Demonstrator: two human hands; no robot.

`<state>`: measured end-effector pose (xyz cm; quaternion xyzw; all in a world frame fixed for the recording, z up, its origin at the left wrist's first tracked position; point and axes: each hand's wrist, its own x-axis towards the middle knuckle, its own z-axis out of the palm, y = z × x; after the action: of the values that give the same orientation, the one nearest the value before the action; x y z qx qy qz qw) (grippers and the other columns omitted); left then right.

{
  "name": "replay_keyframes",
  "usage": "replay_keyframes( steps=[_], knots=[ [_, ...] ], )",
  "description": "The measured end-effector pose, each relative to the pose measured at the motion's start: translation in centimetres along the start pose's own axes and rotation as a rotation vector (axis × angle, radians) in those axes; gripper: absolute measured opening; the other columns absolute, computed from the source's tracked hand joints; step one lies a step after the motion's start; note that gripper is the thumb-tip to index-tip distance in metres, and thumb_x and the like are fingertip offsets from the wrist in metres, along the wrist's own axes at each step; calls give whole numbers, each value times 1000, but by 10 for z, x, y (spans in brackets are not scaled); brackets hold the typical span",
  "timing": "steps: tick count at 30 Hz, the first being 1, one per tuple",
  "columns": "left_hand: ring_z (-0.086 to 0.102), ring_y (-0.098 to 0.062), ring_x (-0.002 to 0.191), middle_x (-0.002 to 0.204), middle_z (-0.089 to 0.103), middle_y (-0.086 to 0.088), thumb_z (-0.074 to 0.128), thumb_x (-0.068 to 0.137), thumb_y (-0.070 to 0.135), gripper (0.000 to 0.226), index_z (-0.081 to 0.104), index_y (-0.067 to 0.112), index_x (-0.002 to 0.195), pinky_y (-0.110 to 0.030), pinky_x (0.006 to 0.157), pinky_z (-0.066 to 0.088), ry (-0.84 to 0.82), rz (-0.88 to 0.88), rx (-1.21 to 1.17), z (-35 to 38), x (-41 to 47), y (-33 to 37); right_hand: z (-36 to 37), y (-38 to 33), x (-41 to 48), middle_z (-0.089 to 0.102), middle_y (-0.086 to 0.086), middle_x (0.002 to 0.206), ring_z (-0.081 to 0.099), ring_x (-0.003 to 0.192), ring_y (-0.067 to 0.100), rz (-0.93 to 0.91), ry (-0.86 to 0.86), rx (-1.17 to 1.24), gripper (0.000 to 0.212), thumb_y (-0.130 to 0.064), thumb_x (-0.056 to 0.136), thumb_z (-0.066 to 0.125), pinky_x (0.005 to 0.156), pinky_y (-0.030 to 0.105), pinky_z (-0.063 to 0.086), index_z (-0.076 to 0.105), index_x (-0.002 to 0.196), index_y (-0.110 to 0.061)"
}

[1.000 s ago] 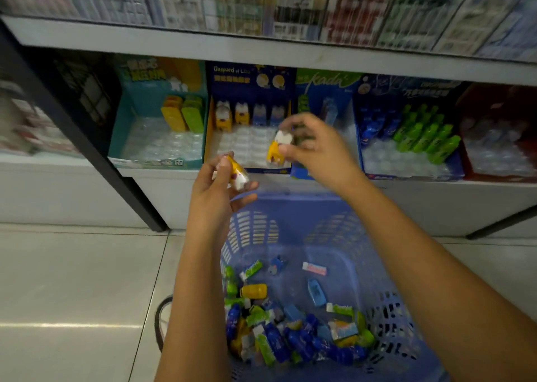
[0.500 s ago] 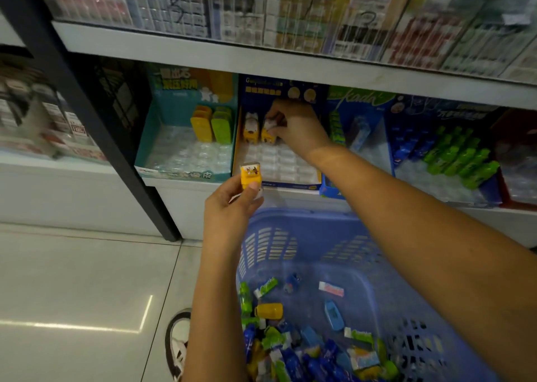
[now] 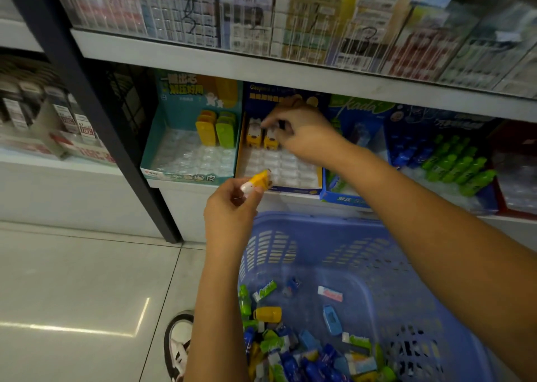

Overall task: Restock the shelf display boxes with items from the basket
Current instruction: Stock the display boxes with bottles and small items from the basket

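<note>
My left hand (image 3: 229,210) holds a small yellow-and-white item (image 3: 257,181) above the blue basket's rim (image 3: 313,221). My right hand (image 3: 302,133) reaches into the dark blue display box (image 3: 290,188) on the lower shelf. Its curled fingertips pinch the top of the right one of two yellow animal-shaped items (image 3: 271,141) standing in the back row. The clear tray in front of them holds nothing. Several small blue, green and yellow items (image 3: 293,349) lie in the basket's bottom.
A teal box (image 3: 186,175) with yellow and green items stands to the left. Further right are a blue box (image 3: 345,200) and a box of green and blue bottles (image 3: 453,160). A black shelf post (image 3: 96,105) rises at left. My shoe (image 3: 178,344) is beside the basket.
My right hand carried a yellow item from above the basket into the dark blue box, where it now stands beside the first. My left hand has tilted its item.
</note>
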<state>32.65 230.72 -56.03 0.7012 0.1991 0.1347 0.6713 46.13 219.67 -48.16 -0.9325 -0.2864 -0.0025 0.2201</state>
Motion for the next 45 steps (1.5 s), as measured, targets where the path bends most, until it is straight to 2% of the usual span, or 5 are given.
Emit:
replay_keyframes(
  steps=[9, 15, 26, 37, 45],
  knots=[
    [61, 10, 86, 99, 67, 12, 64, 90, 26, 29, 60, 18, 118, -1, 70, 43, 5, 244, 183, 7, 1, 17, -4, -9, -46, 47, -19, 76, 46, 68, -7, -234, -169, -45, 42, -25, 82, 70, 61, 12, 33, 53, 119, -33],
    [27, -23, 140, 149, 38, -6, 54, 95, 25, 52, 39, 9, 142, -26, 114, 20, -237, 301, 796, 23, -1, -1, 18, 5, 5, 65, 8, 104, 57, 86, 15, 98, 162, 204, 22, -20, 90, 59, 77, 23, 44, 62, 112, -13],
    [25, -20, 140, 149, 36, -4, 55, 94, 26, 54, 38, 10, 144, -26, 113, 21, -243, 345, 802, 22, 5, -8, 53, 1, 20, 58, 14, 118, 57, 105, 28, 86, 66, 98, 23, -17, 92, 57, 90, 33, 46, 60, 112, -7],
    [63, -22, 82, 90, 70, -8, 53, 96, 20, 20, 69, 8, 96, -33, 71, 48, -85, 459, 488, 23, -15, -1, 29, 5, -43, 60, 4, 105, 55, 91, 9, 32, 158, 110, 27, -31, 90, 61, 76, 24, 45, 60, 110, -12],
    [53, -33, 72, 72, 55, -20, 47, 95, 17, 33, 53, 7, 64, -45, 68, 41, -681, 4, 973, 68, -38, -101, 106, 116, -214, 69, 17, 94, 65, 90, 28, 575, -410, 255, 19, -14, 83, 71, 78, 32, 48, 67, 96, -2]
  ],
)
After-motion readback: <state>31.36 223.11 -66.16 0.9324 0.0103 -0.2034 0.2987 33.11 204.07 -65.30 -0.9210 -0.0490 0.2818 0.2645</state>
